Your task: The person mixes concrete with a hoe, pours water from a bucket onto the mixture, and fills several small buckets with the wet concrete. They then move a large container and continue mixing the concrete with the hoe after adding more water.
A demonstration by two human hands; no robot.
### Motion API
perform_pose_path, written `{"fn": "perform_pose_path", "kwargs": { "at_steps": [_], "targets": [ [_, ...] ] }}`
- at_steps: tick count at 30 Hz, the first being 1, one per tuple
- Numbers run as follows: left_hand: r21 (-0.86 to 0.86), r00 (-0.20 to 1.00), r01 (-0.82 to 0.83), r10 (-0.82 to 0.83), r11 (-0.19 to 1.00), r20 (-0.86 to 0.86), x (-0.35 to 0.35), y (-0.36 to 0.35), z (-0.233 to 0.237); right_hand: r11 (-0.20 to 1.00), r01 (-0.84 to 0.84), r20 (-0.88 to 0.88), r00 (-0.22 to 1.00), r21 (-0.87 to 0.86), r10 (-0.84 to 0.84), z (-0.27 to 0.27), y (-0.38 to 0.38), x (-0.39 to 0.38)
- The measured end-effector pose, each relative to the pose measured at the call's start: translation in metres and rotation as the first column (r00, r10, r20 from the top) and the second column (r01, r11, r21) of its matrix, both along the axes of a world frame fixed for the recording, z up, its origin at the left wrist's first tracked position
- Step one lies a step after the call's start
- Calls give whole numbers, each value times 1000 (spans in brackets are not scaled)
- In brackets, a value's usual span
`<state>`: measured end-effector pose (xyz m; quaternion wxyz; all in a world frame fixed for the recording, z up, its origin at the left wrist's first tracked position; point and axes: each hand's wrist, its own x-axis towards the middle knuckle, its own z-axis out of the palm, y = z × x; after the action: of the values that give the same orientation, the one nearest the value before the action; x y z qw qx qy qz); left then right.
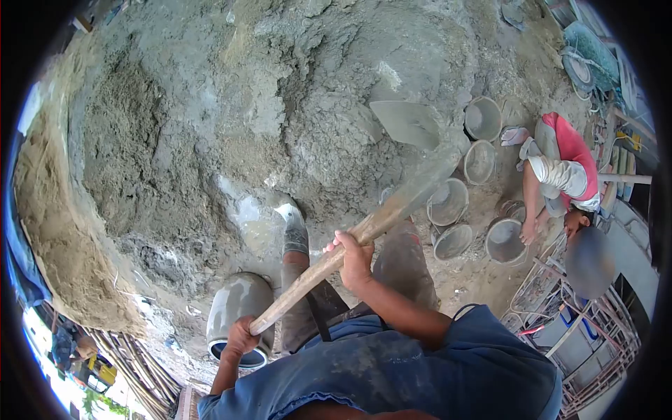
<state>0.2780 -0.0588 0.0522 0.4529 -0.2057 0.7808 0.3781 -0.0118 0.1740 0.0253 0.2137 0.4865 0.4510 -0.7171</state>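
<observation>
A long-handled hoe (pixel 378 218) slants across the view in front of my body. My left hand (pixel 243 335) is wrapped round the lower-left end of its wooden handle. Farther up the shaft, my right hand (pixel 355 259) grips it with closed fingers. The broad grey hoe blade (pixel 406 123) is at the far end, right at the heap of wet grey mortar (pixel 329 115). Wet mortar coats the upper part of the handle. A grey drum-like container (pixel 240 302) lies on its side near my left hand, its mouth towards me.
Several buckets (pixel 448 201) stand right of the mortar. Another person (pixel 560 157) bends there, one hand at a bucket (pixel 505 241). Metal frames (pixel 595 336) fill the lower right. Sand (pixel 70 245) lies left, with poles (pixel 136 367) below it.
</observation>
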Motion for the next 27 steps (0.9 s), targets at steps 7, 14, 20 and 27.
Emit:
{"fn": "perform_pose_path", "kwargs": {
  "at_steps": [7, 14, 20, 27],
  "targets": [
    [28, 910, -331, 311, 943, 273, -116, 101, 34, 971, -235, 292, 927, -41, 236, -146, 24, -96],
    [216, 796, -592, 522, 777, 306, -160, 186, -45, 897, -423, 79, 906, 132, 416, -176, 55, -187],
    [255, 925, -329, 365, 909, -107, -315, 190, -154, 897, -274, -301, 873, 346, 383, -126, 89, -365],
    [115, 913, -402, 389, 908, 121, -289, 174, -83, 871, -441, 9, 893, 216, 450, -244, 52, -305]
  ]
}}
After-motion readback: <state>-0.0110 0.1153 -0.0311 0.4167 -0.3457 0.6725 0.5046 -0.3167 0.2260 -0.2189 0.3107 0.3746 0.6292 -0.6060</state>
